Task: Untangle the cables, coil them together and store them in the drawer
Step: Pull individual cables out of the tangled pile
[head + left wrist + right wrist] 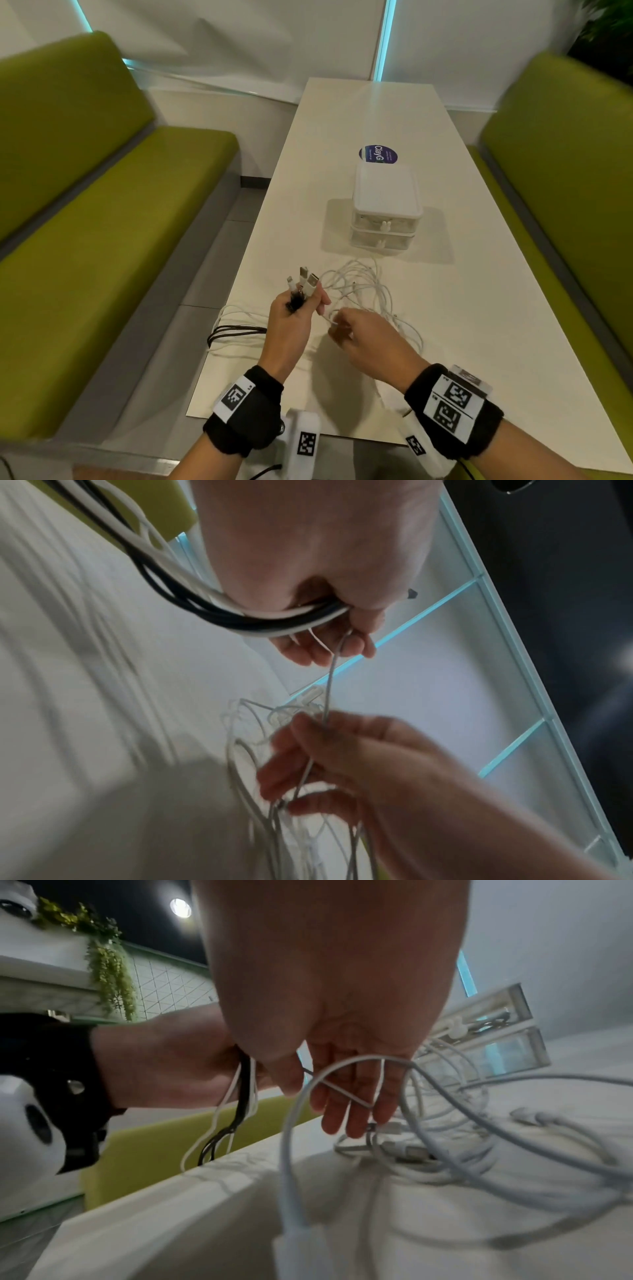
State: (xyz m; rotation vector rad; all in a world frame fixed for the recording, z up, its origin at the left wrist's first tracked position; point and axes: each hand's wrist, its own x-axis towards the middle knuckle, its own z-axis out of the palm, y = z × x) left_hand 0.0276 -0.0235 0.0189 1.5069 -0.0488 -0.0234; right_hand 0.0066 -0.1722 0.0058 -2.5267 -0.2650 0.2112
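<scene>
My left hand (306,303) is raised over the table's near left part and grips a bundle of cable ends (305,281), white and black, with the plugs sticking up. From that fist, black and white cables (205,599) trail down and hang over the table's left edge. My right hand (337,325), close beside it, pinches one thin white cable (330,674) that runs up into the left fist. A loose tangle of white cables (363,287) lies on the table just beyond both hands. Farther back stands the small two-drawer unit (385,205), both drawers closed.
The long white table (479,308) runs away from me between two green benches (102,222). A round blue sticker (377,155) lies behind the drawer unit. A loop of white cable (342,1064) drapes across my right hand's fingers.
</scene>
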